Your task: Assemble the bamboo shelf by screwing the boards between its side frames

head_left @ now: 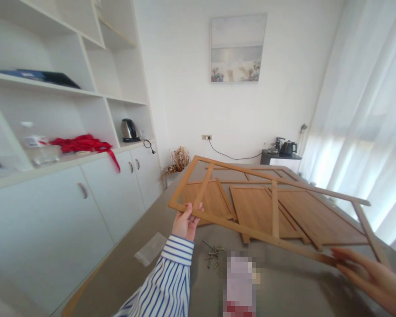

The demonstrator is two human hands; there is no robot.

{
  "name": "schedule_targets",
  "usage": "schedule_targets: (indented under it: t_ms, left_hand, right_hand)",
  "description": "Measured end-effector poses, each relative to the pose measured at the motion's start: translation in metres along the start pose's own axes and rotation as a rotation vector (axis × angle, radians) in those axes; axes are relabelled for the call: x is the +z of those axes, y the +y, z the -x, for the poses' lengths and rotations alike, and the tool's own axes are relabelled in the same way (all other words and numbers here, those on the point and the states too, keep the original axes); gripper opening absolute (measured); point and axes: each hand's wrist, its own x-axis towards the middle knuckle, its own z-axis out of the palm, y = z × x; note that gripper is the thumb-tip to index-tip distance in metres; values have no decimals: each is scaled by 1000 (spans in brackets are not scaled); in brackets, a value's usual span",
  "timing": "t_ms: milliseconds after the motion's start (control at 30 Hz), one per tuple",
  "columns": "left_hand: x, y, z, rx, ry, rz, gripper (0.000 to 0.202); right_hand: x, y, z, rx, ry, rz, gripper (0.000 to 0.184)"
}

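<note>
A long wooden frame (273, 209) with crossbars is held tilted above the table. My left hand (185, 222) is closed around its near rail, close to the rounded left corner. At the other end of that rail, my right hand (371, 275) grips the wood between thumb and fingers. Beneath the frame lie several wooden panels (254, 207) with raised edge strips. Below my left hand, a small heap of metal screws (213, 256) rests on the tabletop, with a clear plastic bag (151, 248) to its left.
The grey-brown table (119, 273) stretches away from me. A pixelated patch (240, 281) hides something at its near side. White cabinets with shelves (49, 220) run along the left. Dried plants (180, 159) stand past the far left corner, and a white curtain (366, 110) hangs at the right.
</note>
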Motion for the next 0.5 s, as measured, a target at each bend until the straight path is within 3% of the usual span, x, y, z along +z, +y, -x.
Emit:
schedule_targets:
  t_ms: [67,167,233,300,367,500]
  left_hand:
    - [2,-5,12,18,-39,26,15]
    - [3,-13,28,15,-77,50,12]
    - [1,-17,37,-9,-91,62,11]
    - [-1,-20,44,-50,-115,64,12]
    - [-5,-20,50,-92,-142,48,12]
    - [-15,-10,50,-177,-174,-102,17]
  right_hand:
    - [5,-23,-17,63,-114,-149,55]
    - [19,-73,-48,225,-26,-391,65]
    - [29,-106,-67,315,59,-548,62]
    - [38,-131,-80,370,62,-719,44]
    - [44,-144,-86,366,123,-862,30]
    - [48,-148,-83,321,304,-1026,27]
